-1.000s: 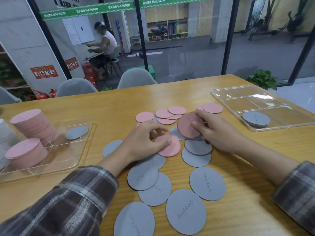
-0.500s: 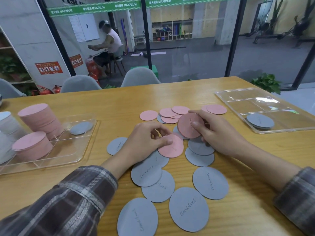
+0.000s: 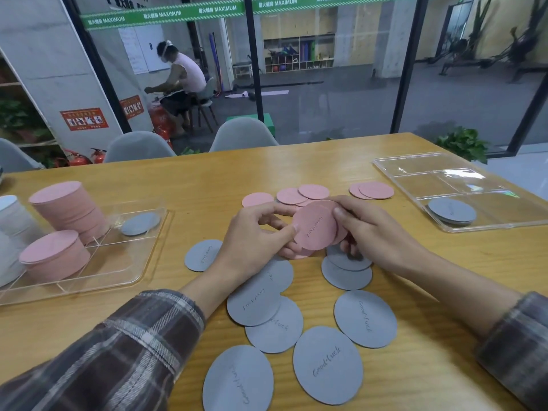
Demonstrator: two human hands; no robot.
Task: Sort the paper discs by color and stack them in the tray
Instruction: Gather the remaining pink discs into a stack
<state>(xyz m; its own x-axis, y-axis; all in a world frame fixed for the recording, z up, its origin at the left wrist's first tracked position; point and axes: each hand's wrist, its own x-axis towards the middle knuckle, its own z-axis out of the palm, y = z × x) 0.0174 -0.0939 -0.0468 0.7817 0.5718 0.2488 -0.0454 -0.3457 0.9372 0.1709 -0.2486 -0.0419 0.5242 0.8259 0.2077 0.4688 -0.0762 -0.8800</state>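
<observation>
Both hands are meeting over the middle of the tabletop (image 3: 207, 179): the right hand (image 3: 376, 232) is grasping a few pink discs (image 3: 315, 225) in its grip, thumb on top, while the left hand (image 3: 252, 241) is pinching their left edge. Grey discs (image 3: 327, 364) are lying scattered nearer the person, and loose pink discs (image 3: 312, 191) are lying just beyond the hands. The left tray (image 3: 118, 262) is carrying two pink stacks (image 3: 68, 206) and one grey disc (image 3: 139, 223), and the right tray (image 3: 430, 173) is holding a short grey stack (image 3: 452, 210).
</observation>
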